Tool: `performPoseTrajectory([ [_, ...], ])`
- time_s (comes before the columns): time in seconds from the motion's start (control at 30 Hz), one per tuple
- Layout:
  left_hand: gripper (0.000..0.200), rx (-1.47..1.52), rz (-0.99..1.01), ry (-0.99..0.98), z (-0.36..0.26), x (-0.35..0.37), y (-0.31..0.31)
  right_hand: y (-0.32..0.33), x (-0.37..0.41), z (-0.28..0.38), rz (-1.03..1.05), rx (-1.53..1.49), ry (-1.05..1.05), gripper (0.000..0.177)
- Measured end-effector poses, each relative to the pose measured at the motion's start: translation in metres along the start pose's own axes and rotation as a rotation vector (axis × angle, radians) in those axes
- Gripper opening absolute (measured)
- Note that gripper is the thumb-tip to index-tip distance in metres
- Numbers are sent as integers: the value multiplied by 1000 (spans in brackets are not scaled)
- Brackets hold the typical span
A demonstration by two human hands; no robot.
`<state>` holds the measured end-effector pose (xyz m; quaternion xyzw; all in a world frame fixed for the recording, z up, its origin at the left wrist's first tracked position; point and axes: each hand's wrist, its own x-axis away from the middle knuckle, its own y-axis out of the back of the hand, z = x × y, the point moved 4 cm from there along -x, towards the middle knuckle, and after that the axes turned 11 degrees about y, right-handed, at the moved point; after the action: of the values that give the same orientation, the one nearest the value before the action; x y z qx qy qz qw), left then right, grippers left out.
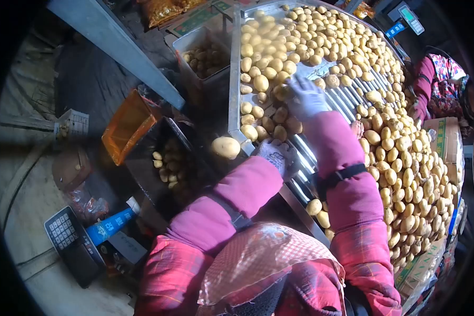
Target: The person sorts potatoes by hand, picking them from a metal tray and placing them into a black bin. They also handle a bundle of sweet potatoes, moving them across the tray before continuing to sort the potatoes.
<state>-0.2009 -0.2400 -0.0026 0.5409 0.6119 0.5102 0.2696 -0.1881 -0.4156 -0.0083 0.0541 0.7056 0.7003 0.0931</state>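
My right hand [306,97], in a pale glove, reaches over the roller sorting table [235,79]. Its fingers are spread, slightly blurred, against potatoes [262,82] at the left side of the rollers. Near the table's near-left corner is my left hand [276,156], gloved too, beside several potatoes [279,132]. Its fingers look loosely bent and apart, with no potato visible in them. A single large potato [225,148] appears just outside the metal rim, apparently in the air. Bare metal rollers [342,105] show around my right forearm.
Potatoes [405,174] are heaped along the right. At left are a white bin [201,52] of potatoes, an orange-lined crate [129,126], a dark container [168,163] with potatoes, and a scale keypad [64,227]. A co-worker's sleeve [423,84] shows at far right.
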Motion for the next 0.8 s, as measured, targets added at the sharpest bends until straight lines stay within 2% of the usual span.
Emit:
performPoseTrajectory([
  [0.03,40,4,-3,-9,-1,1,0,-13,11,-32,-40,22,2,57],
  [0.07,40,12,-14,0,-1,1,1,4,31,-46,-43,-75,-63,58],
  [0.1,40,20,-26,15,1,2,0,24,54,-51,-45,-175,-122,58],
  [0.17,45,93,-65,25,3,3,-3,35,88,-53,12,-162,-162,62],
  [0.23,53,2,-260,38,3,6,-6,20,107,-59,206,-160,-344,69],
  [0.3,62,-29,-228,81,2,6,-8,-32,119,-66,180,-208,-203,71],
  [0.33,58,-22,-180,66,3,5,-8,-40,113,-56,168,-270,-212,73],
  [0.37,54,-11,-133,48,3,3,-8,-23,99,-34,203,-286,-356,67],
  [0.4,45,-10,-85,36,3,0,-10,-28,84,-32,117,-365,-332,64],
  [0.43,45,-10,-90,45,5,-2,-10,-33,68,-31,32,-447,-308,61],
  [0.47,42,18,-71,54,5,-2,-9,-16,53,-19,-93,-462,-12,52],
  [0.5,39,48,-51,59,3,-1,-9,-21,36,-17,-156,-560,115,44],
  [0.57,41,37,-163,47,4,-1,-16,-6,21,-33,11,-949,-232,37],
  [0.6,41,24,-170,36,6,-3,-20,8,14,-43,-144,-978,-214,33],
  [0.63,42,13,-175,17,5,-4,-26,1,4,-69,-243,-850,-166,32],
  [0.7,44,151,-234,47,7,1,-14,9,-6,-102,-183,-472,-269,33],
  [0.73,48,172,-161,47,7,-1,-12,9,-13,-110,-150,-447,-285,35],
  [0.8,49,158,-161,40,7,-1,-8,3,-41,-107,-83,-499,-334,34],
])
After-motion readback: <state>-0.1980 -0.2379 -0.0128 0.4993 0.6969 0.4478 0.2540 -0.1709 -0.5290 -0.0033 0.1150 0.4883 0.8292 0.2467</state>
